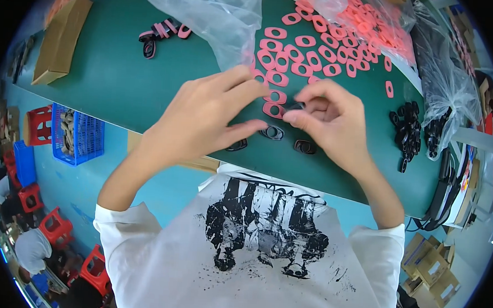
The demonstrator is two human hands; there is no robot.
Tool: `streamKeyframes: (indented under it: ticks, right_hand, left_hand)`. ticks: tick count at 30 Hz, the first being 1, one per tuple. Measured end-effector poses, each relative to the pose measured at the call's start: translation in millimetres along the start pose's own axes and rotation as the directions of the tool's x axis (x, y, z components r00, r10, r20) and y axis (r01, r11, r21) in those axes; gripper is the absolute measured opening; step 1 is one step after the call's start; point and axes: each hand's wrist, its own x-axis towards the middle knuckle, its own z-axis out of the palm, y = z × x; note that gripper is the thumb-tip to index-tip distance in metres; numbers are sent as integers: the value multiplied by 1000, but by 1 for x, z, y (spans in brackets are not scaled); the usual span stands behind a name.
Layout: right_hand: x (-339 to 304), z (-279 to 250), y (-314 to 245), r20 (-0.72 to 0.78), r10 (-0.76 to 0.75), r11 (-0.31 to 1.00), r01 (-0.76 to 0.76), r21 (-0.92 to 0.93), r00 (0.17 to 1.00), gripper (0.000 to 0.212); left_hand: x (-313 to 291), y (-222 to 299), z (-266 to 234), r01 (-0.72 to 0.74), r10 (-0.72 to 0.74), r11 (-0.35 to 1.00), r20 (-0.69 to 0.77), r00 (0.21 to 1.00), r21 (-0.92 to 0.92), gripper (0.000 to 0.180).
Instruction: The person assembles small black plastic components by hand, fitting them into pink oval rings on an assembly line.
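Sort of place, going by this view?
Likely a small-parts assembly workshop: a green worktable strewn with pink oval rings, a cluster of small black parts at its right, and a blue plastic crate on the left.

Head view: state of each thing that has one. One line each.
Left hand: open, thumb apart from fingers
Right hand: pinching a small dark piece
Pink rings: loose, spread over the green table
Black pieces: heaped at right
Clear bag: crumpled
Blue basket: upright, open-topped, holding tan items
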Motion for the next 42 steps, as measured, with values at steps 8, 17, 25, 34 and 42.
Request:
streamKeyframes:
  ticks: [8, 17, 25, 34, 42]
  right_hand:
    - [-20, 1, -5, -204, 120, 988, -136, -68, 972, 18]
    - [-164, -111, 21, -815, 47, 576, -683, -450, 577, 13]
    - [-179, -88, 41, -753, 74, 646, -607, -463, 654, 11]
    - [-83, -44, 11, -219, 99, 846, -198, -496, 971, 25]
    - [-58, -66, 5, 201, 25, 816, 96, -570, 979, 35]
  left_hand:
    - [11, 6, 33, -187, 207, 973, -150, 967, 133, 35]
    - [16, -9, 23, -192, 188, 978, 62, 980, 77, 25]
    - [5, -12, 18, -271, 246, 946, 147, 958, 179, 31]
    - [7, -7, 30, -290, 280, 937, 76, 957, 196, 26]
    - [8, -4, 34, -270, 275, 921, 24, 961, 279, 19]
